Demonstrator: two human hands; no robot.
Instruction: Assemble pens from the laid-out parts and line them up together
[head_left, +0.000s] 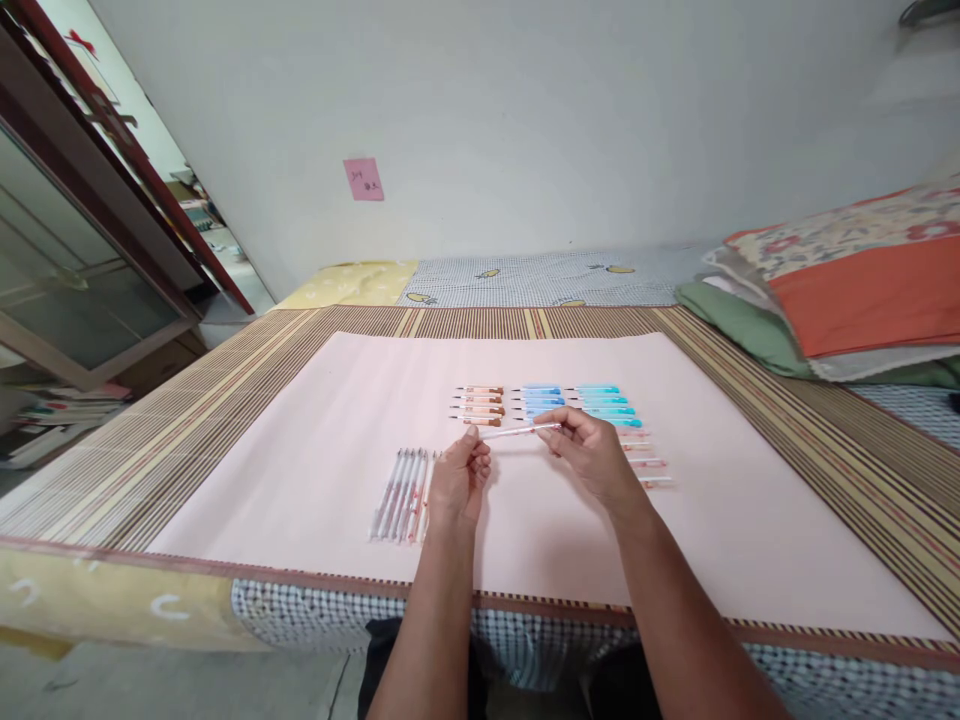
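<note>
A slim whitish pen [516,431] is held level above a pale pink sheet [300,480]. My left hand [459,475] pinches its left end, while the fingers of my right hand [589,448] grip the right end. Beyond the hands lie short rows of orange-brown pens [480,399], blue pens [538,401] and turquoise pens [606,402]. Several whitish pens with pink-red marks [654,464] show partly behind my right hand. Left of my left hand, a group of whitish and reddish pens [399,495] lies side by side, partly covered by that hand.
The sheet rests on a striped mat [255,370] over a bed-like surface. Folded bedding [862,290] is piled at the right. A wall [525,130] with a pink note [364,179] stands behind. A glass-panelled door [75,260] is at the left.
</note>
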